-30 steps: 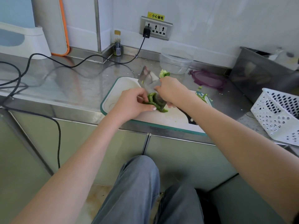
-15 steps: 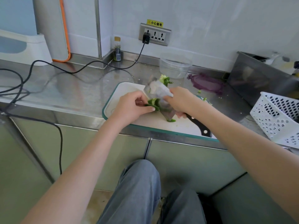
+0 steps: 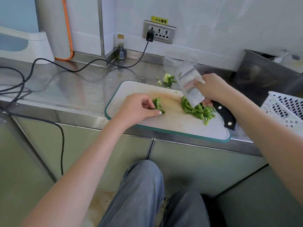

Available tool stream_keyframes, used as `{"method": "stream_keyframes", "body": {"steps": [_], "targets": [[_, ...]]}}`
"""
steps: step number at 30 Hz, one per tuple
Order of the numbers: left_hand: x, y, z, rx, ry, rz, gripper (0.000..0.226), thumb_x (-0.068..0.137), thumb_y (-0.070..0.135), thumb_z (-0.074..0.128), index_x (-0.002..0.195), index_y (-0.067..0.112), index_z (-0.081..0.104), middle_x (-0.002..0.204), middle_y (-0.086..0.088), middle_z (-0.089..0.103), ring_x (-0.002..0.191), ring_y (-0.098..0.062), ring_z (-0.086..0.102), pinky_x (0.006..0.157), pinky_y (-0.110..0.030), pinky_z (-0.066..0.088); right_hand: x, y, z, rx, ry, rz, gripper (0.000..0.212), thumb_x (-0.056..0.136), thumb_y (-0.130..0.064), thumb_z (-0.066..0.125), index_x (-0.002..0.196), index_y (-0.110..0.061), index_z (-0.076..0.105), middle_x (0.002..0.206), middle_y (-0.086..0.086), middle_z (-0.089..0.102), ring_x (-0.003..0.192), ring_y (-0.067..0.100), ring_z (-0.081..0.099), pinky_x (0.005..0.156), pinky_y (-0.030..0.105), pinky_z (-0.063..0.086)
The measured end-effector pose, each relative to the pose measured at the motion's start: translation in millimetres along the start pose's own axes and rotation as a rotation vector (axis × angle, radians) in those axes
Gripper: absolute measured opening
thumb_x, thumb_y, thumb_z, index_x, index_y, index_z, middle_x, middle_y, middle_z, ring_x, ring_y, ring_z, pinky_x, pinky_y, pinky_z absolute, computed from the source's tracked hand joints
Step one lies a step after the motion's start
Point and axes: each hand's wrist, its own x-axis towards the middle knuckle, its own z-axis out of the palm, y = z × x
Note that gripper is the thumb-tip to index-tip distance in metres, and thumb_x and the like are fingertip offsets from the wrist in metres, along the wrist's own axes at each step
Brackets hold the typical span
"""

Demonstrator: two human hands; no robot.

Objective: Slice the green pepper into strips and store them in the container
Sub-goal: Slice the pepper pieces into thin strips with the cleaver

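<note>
a white basket (image 3: 285, 110) (perforated) sits right; black cable (image 3: 91, 67) crosses counter (image 3: 68, 89).

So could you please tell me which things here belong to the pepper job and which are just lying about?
Job:
pepper piece in left hand
cut strips
knife in right hand
cutting board
clear container

Lying about:
pepper core
small bottle
black cable
white basket

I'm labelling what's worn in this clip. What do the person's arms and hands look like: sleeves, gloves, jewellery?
Both forearms are bare up to the frame edge, with no sleeve in view. The left hand and right hand wear no gloves, and no rings, watch or bracelet show. A pale thumbnail is visible on the left hand. Below are grey-blue trousers.
</note>
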Motion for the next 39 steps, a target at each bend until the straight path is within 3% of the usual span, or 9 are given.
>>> {"method": "stream_keyframes", "body": {"steps": [4,11,15,18,22,26,29,33,39], "targets": [[-1,1,0,-0.020,-0.013,-0.009,0.021,0.066,0.023,0.084,0.072,0.011,0.069,0.101,-0.011,0.071,0.094,-0.021,0.067,0.090,-0.040,0.052,-11,-2,15,-0.054,-0.108,0.002,0.036,0.098,-0.027,0.041,0.106,0.004,0.058,0.056,0.005,0.050,0.021,0.002,0.044,0.026,0.013,0.034],[-1,3,-1,-0.031,-0.010,-0.022,0.009,0.076,0.021,0.076,0.071,0.018,0.070,0.097,0.002,0.072,0.089,-0.010,0.066,0.076,-0.012,0.047,-17,4,21,-0.042,-0.136,0.064,0.036,0.098,-0.025,0.041,0.111,0.004,0.057,0.057,0.007,0.051,0.023,0.007,0.046,0.026,0.012,0.033],[1,3,-1,-0.062,-0.020,-0.030,0.014,0.071,0.024,0.080,0.082,0.021,0.072,0.095,0.005,0.071,0.086,-0.009,0.065,0.084,-0.023,0.050,-22,-16,22,0.009,-0.100,-0.007,0.034,0.099,-0.021,0.035,0.112,0.005,0.054,0.055,0.009,0.051,0.020,0.006,0.043,0.026,0.010,0.032],[1,3,-1,-0.033,-0.031,-0.047,0.028,0.069,0.028,0.082,0.094,0.019,0.073,0.086,0.007,0.069,0.078,-0.006,0.062,0.080,-0.019,0.049,-24,-32,20,0.077,-0.180,0.051,0.021,0.101,-0.016,0.031,0.110,-0.007,0.049,0.053,0.018,0.052,0.017,0.013,0.040,0.027,0.013,0.033],[1,5,-2,-0.035,-0.059,-0.078,0.038,0.068,0.028,0.083,0.104,0.017,0.072,0.088,-0.002,0.069,0.075,-0.007,0.059,0.082,-0.022,0.049,-26,-40,26,0.045,-0.204,0.017,0.013,0.100,-0.012,0.031,0.105,-0.013,0.043,0.054,0.020,0.054,0.022,0.018,0.044,0.030,0.016,0.036],[1,7,-4,-0.007,-0.079,-0.072,0.042,0.068,0.028,0.083,0.107,0.018,0.071,0.085,0.002,0.067,0.078,-0.008,0.059,0.086,-0.027,0.051,-29,-41,31,-0.026,-0.302,0.068,0.033,0.100,-0.007,0.029,0.121,0.007,0.050,0.054,0.016,0.055,0.045,0.024,0.052,0.042,0.027,0.043],[1,8,-4,0.015,-0.085,-0.063,0.042,0.069,0.028,0.083,0.108,0.018,0.070,0.089,0.002,0.069,0.078,-0.007,0.060,0.086,-0.027,0.051,-34,-40,37,-0.036,-0.253,0.059,0.030,0.100,-0.010,0.033,0.122,0.006,0.044,0.034,0.009,0.051,0.036,0.022,0.050,0.041,0.026,0.044],[1,9,-3,0.024,-0.089,-0.056,0.035,0.070,0.028,0.082,0.102,0.021,0.071,0.091,0.001,0.071,0.079,-0.007,0.061,0.087,-0.030,0.052,-38,-38,41,-0.058,-0.156,-0.064,0.034,0.100,-0.023,0.034,0.112,0.002,0.054,0.058,0.008,0.054,0.042,0.019,0.053,0.039,0.023,0.041],[1,10,-3,0.040,-0.100,-0.048,0.032,0.071,0.027,0.081,0.101,0.023,0.072,0.093,0.001,0.071,0.089,-0.013,0.064,0.091,-0.031,0.051,-39,-39,49,-0.085,-0.145,-0.081,0.029,0.099,-0.020,0.035,0.108,0.000,0.055,0.060,0.006,0.051,0.042,0.017,0.051,0.038,0.019,0.037]]}}
